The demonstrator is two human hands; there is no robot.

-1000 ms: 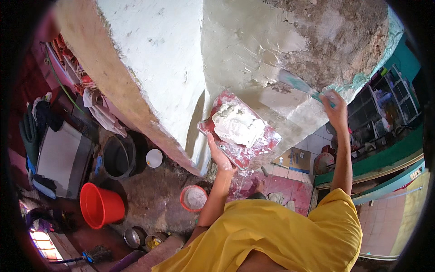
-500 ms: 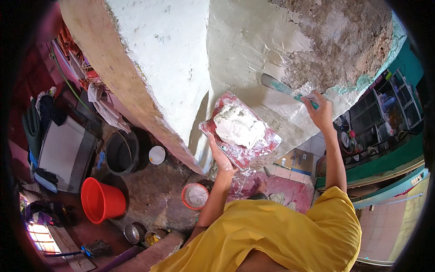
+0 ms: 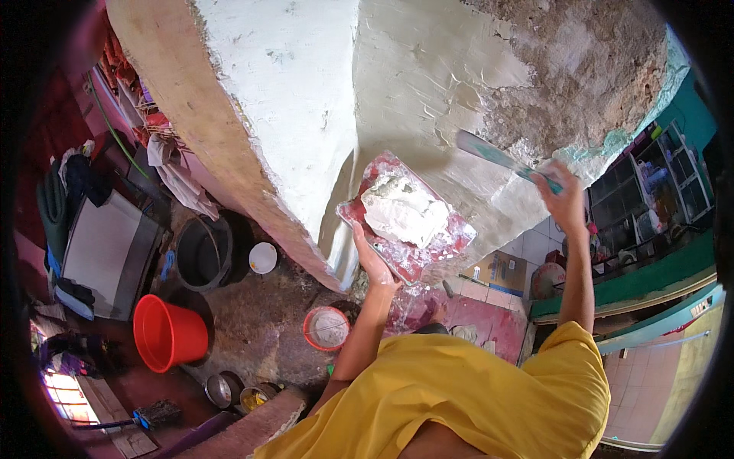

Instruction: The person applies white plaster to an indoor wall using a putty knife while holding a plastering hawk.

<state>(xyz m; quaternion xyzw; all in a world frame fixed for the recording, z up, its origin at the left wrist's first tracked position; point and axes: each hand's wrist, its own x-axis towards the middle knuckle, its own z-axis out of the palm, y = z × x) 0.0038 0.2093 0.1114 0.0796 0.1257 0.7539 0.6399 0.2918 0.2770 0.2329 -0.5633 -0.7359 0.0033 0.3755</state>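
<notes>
My left hand [image 3: 375, 265] grips a red, paste-smeared plastering board [image 3: 462, 233] from below, close to the wall corner. A thick mound of white putty [image 3: 405, 212] lies on it. In my right hand [image 3: 564, 197], slightly blurred, is a putty knife [image 3: 497, 156] with a long blade and green handle; its blade points left toward the wall. Whether the blade touches the wall is unclear. Behind it, the wall's right face shows wet grey-white putty [image 3: 413, 84] beside bare rough brown masonry [image 3: 589, 76]. White coating [image 3: 287, 84] covers the left face.
On the floor at left stand an orange-red bucket [image 3: 200, 336], a black bucket [image 3: 200, 264] and a white lid [image 3: 263, 258]. A small red pail [image 3: 327, 312] with white material sits by my left forearm. Shelves with household items [image 3: 650, 195] are at right, above a green ledge [image 3: 634, 275].
My right hand and the putty knife have moved right and slightly down, away from the wall corner. My left hand keeps the board almost in place.
</notes>
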